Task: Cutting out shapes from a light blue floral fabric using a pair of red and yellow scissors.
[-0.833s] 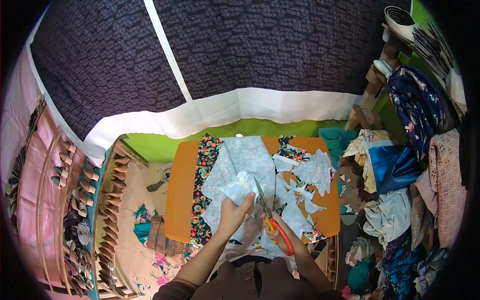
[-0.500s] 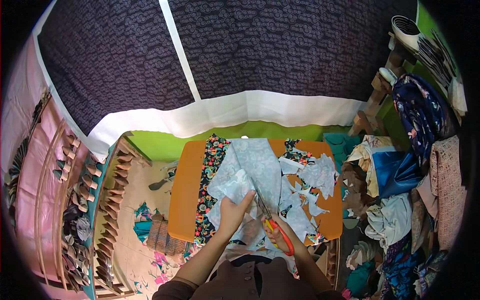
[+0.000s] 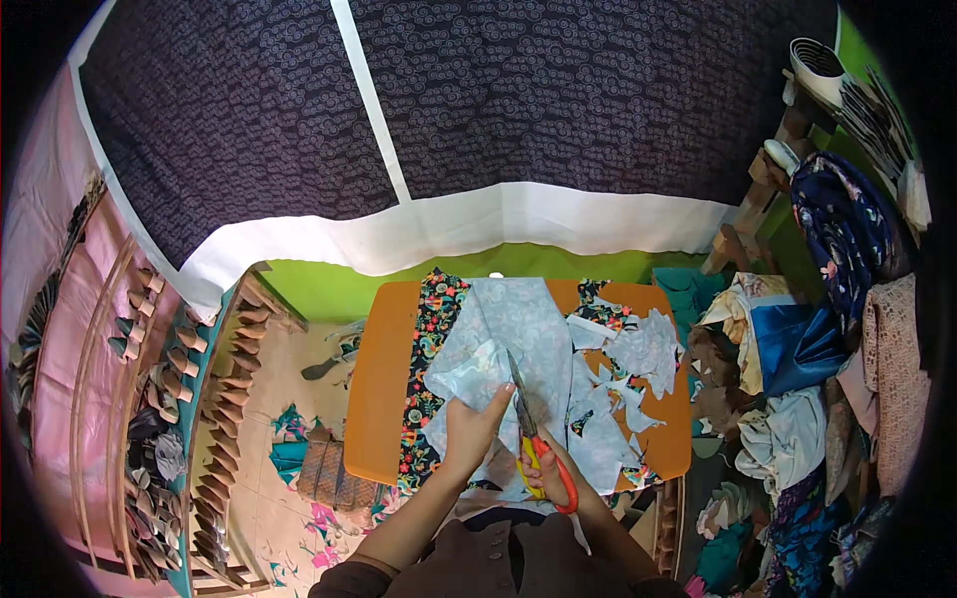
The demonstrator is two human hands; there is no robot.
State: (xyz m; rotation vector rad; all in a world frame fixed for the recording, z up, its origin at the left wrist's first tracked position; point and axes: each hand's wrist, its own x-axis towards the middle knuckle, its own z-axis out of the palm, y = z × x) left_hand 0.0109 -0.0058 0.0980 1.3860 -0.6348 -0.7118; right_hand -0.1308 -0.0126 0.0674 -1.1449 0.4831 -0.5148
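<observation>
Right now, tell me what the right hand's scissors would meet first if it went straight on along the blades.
The pale fabric just ahead of the tips of the scissors in the right hand, most likely, though depth is hard to judge from this view.

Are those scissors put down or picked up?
Picked up: the scissors are in the right hand, which grips their red and yellow handles, with blades over pale cloth.

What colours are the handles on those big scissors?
The scissor handles are red-orange and yellow, seen best in the head view.
</observation>
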